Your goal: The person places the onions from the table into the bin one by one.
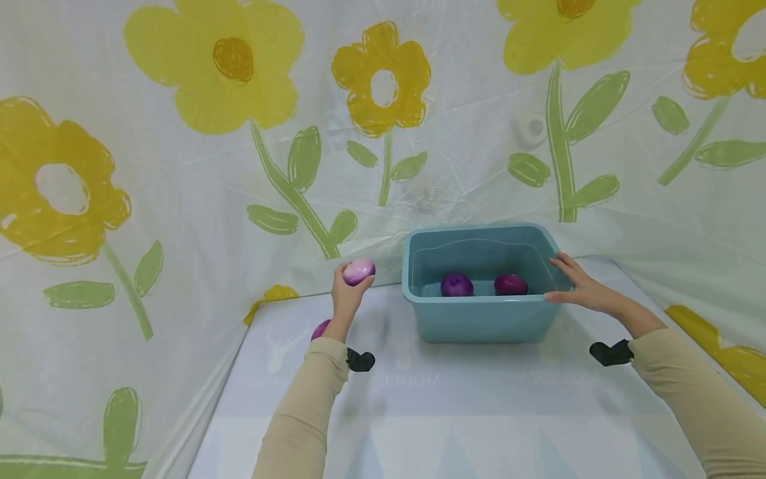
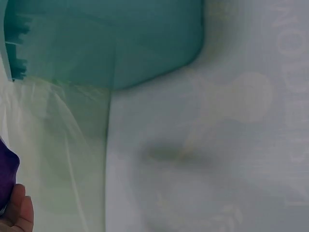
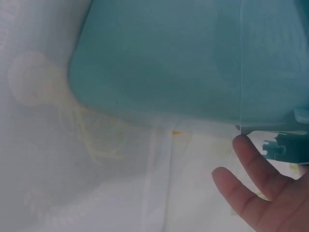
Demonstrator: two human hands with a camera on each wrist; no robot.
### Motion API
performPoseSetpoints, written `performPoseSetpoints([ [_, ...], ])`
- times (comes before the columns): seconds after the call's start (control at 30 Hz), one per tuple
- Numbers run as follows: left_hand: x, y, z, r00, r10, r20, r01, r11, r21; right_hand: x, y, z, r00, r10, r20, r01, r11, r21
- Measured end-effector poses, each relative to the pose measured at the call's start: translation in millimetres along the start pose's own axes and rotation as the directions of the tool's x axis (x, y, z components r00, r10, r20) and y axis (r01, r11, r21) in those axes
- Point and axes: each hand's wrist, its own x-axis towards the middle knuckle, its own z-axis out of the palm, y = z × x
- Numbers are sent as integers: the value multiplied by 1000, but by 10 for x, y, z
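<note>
My left hand (image 1: 347,296) holds a purple-and-white red onion (image 1: 359,272) above the table, left of a teal plastic bin (image 1: 479,322). In the left wrist view, only a dark purple part of that onion (image 2: 7,171) and some fingertips (image 2: 24,212) show at the lower left. Inside the bin lie two more purple onions, one on the left (image 1: 457,285) and one on the right (image 1: 511,285). My right hand (image 1: 586,291) rests at the bin's right front corner, thumb on the rim. Its fingers (image 3: 260,169) look spread and fairly straight beside the bin's outer wall.
Another purple onion (image 1: 320,329) lies on the table, partly hidden behind my left wrist. The pale printed tabletop (image 1: 431,399) stretches in front of the bin. Behind it hangs a white curtain (image 1: 461,153) with yellow flowers, falling close along the table's back and sides.
</note>
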Motion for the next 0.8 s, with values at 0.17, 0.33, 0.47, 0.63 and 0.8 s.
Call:
performPoseSetpoints([
  [0.17, 62, 190, 30, 999, 33, 13, -32, 999, -10, -11, -12, -4, 1000, 0, 2, 0, 1000, -1],
  [0.33, 115, 376, 85, 999, 39, 37, -38, 998, -42, -14, -18, -8, 1000, 0, 4, 0, 1000, -3],
  [0.47, 142, 470, 156, 997, 72, 31, -70, 996, -64, -14, -19, -5, 1000, -7, 5, 7, 1000, 2],
  [0.63, 113, 664, 247, 994, 78, 76, -72, 995, -76, -17, -21, -2, 1000, -12, 3, 12, 1000, 4],
  [0.8, 54, 806, 381, 989, 101, 106, -92, 992, -83, -22, -34, -3, 1000, -17, 3, 17, 1000, 7],
])
